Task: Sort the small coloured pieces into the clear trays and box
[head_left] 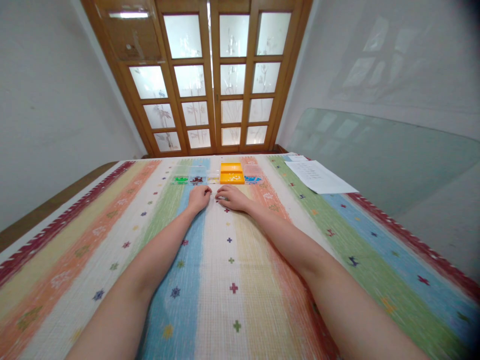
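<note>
My left hand (200, 197) rests low over the tablecloth with its fingers curled and the fingertips pinched together. Facing it a short way to the right, my right hand (232, 197) has its fingers bent and drawn in. Anything between the fingertips of either hand is too small to make out. Just beyond the hands is an opened orange box (231, 167) with small white pieces (233, 178) in its near half. Beside it are clear boxes holding green pieces (181, 180), dark red pieces (197, 180), pale yellowish pieces (213, 180) and blue pieces (252, 180).
A striped, patterned tablecloth (217, 300) covers the table. Printed white paper (318, 176) lies at the far right, near the edge. A glass-like panel (375, 150) leans on the right wall. Wooden doors with frosted panes (230, 80) stand behind the table.
</note>
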A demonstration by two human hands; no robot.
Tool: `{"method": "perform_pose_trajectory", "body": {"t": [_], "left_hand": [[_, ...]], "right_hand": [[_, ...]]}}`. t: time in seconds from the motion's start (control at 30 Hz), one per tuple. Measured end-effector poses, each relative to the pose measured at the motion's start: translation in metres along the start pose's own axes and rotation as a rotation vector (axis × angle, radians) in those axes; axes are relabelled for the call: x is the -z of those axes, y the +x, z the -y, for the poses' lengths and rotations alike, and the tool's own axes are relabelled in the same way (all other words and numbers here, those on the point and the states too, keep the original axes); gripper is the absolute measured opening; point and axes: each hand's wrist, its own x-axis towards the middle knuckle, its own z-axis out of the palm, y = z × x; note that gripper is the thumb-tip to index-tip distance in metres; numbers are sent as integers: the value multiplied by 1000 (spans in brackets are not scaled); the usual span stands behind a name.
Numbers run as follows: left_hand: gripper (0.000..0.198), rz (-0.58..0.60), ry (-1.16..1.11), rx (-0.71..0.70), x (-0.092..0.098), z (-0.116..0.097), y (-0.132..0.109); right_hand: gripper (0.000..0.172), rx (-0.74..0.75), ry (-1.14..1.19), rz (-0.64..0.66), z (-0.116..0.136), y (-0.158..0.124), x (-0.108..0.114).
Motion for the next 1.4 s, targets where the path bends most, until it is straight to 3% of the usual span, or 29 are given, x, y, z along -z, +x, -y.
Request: {"method": "perform_pose_trajectory", "body": {"t": [0.17,0.47,0.7,0.87,1.4], "left_hand": [[22,1,22,19,0,0,-1],[22,21,11,24,0,1,-1],[21,151,-77,-207,10,1,0],[20,208,-97,-285,18,1,-1],[16,175,-53,-221,14,-13,-3]], "right_hand": [[20,-8,16,-6,6,1,1],[23,-160,-47,-52,2,0,2],[18,-307,-91,-94,-5,-2,5],[20,-375,-97,-133,-12,-4,6],[19,-361,-90,-118,-12,-3,5]]}}
